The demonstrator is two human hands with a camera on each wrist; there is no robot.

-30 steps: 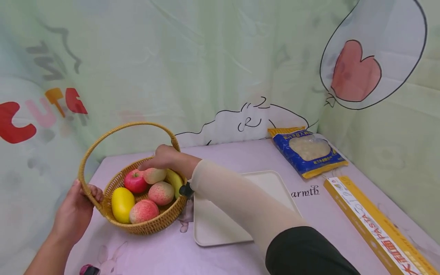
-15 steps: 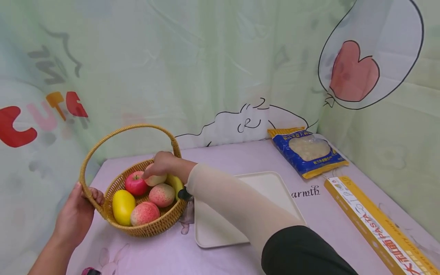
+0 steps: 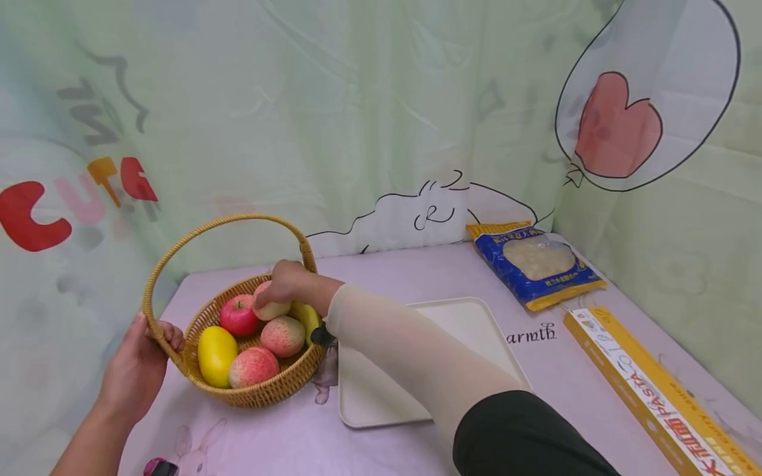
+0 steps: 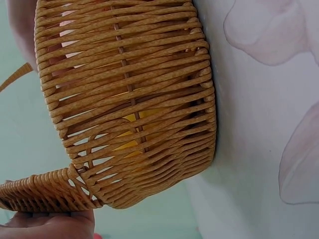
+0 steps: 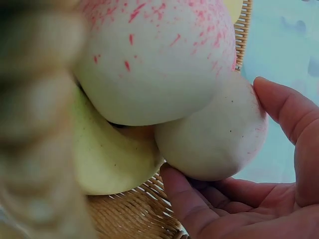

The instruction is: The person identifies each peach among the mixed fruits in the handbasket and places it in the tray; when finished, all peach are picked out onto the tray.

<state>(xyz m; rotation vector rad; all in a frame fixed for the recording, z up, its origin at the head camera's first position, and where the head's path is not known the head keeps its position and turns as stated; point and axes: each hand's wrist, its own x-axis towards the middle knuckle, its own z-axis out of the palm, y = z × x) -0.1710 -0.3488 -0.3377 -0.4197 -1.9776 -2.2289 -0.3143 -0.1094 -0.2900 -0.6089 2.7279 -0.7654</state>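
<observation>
A wicker basket (image 3: 256,398) with a tall handle stands at the left of the table, full of fruit. My left hand (image 3: 133,370) grips the foot of its handle; the left wrist view shows the hand (image 4: 55,226) against the woven handle (image 4: 47,191). Over the basket's back side, my right hand (image 3: 288,281) pinches a pale pink peach (image 3: 276,311) between thumb and fingers, clearest in the right wrist view. Around that peach lie a red apple (image 3: 239,316), a banana (image 3: 307,318), a yellow mango-like fruit (image 3: 217,357) and two more peaches (image 3: 254,367).
Right of the basket lies a cream tray (image 3: 387,396), partly covered by my right forearm. Farther right are a blue and yellow food bag (image 3: 538,261) and a long pasta box (image 3: 649,396). A printed curtain (image 3: 357,119) hangs behind the table.
My right hand has lowered slightly and closed its thumb and fingers on the back peach. My left hand keeps its grip on the handle, and the basket stays put.
</observation>
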